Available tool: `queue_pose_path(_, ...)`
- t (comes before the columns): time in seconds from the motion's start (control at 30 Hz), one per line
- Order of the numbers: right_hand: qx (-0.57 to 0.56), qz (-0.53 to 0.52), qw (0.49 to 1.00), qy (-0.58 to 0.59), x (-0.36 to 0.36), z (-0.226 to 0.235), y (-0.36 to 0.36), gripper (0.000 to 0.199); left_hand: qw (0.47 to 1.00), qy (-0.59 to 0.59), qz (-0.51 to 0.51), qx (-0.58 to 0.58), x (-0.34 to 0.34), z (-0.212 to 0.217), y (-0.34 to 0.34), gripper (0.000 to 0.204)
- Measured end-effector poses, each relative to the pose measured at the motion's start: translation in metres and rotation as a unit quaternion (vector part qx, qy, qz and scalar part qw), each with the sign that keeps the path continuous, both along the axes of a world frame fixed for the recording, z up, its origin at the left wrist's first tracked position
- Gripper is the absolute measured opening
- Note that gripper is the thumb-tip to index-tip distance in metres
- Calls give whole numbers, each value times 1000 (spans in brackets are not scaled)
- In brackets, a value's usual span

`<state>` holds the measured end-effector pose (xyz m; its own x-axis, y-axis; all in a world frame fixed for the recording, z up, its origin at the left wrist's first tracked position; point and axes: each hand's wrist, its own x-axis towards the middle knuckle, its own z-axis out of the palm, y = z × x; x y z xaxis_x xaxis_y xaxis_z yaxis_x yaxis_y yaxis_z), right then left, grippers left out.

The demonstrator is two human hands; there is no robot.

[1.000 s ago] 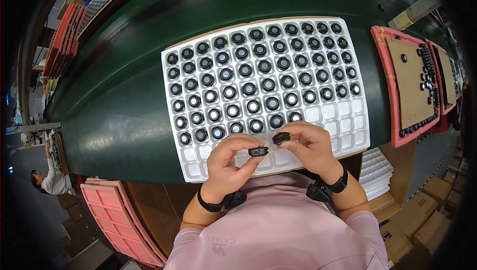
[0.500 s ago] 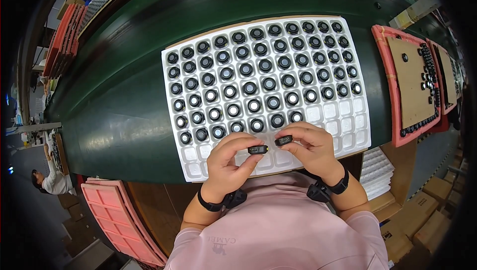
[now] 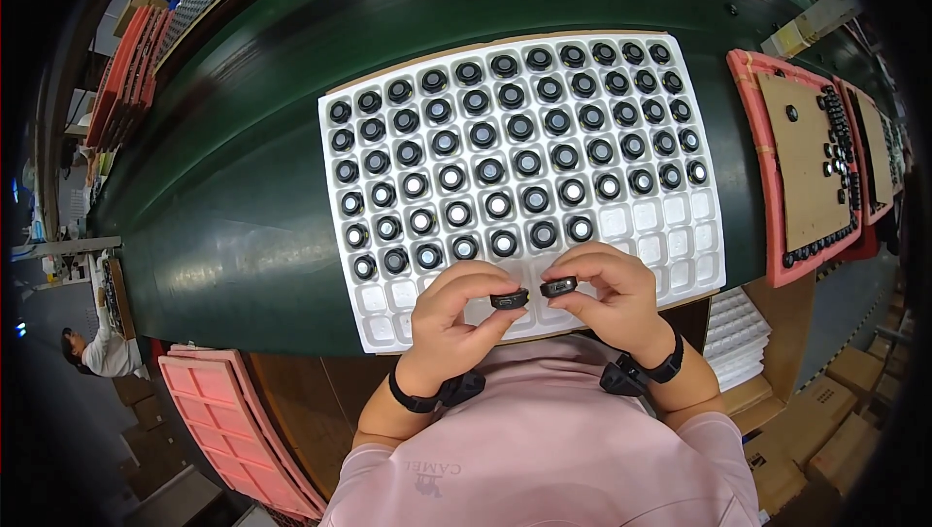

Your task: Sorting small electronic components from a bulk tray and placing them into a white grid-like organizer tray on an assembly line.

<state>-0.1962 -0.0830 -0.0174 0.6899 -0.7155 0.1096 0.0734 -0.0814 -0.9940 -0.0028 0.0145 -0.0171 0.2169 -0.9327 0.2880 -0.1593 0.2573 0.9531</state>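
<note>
Between thumb and fingers, my left hand (image 3: 460,317) pinches a small round black part (image 3: 510,300) held edge-on. A matching black part (image 3: 558,286) sits in the pinch of my right hand (image 3: 612,296). The two parts are close together but apart, above the near edge of a white moulded tray (image 3: 714,279). Many of the tray's pockets hold black round pieces (image 3: 526,163) with pale grey centres. Bare pockets show along its near side and at its near right corner. My hands hide some of the near pockets.
The tray rests on a dark green conveyor belt (image 3: 233,265). To the right, a pink-framed board (image 3: 806,158) carries more black pieces. Pink trays (image 3: 228,425) lean at the lower left; stacked white trays (image 3: 735,338) stand lower right. A person (image 3: 102,338) is far left.
Both parts have been turned slightly in my fingers. My left hand has shifted a little right and nearer my body. The filled pockets look the same.
</note>
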Motion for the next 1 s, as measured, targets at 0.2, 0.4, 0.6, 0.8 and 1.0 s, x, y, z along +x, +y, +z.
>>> queue_pose_path(0.2,-90,-10,996,9,3,8,-1,26,997,-72,-6,-18,1,9,-3,30)
queue_pose_path(0.4,-120,-23,993,-10,3,9,-2,26,994,-100,-11,-32,2,13,-4,31)
queue_pose_path(0.6,-123,-20,992,-13,2,9,-2,26,995,-95,-14,-30,1,13,-5,31)
queue_pose_path(0.8,-146,-14,989,-8,4,9,-4,24,995,-97,-20,-29,1,12,-4,30)
queue_pose_path(1.0,-138,-15,990,-2,2,6,-3,25,995,-93,-24,-19,2,14,-3,31)
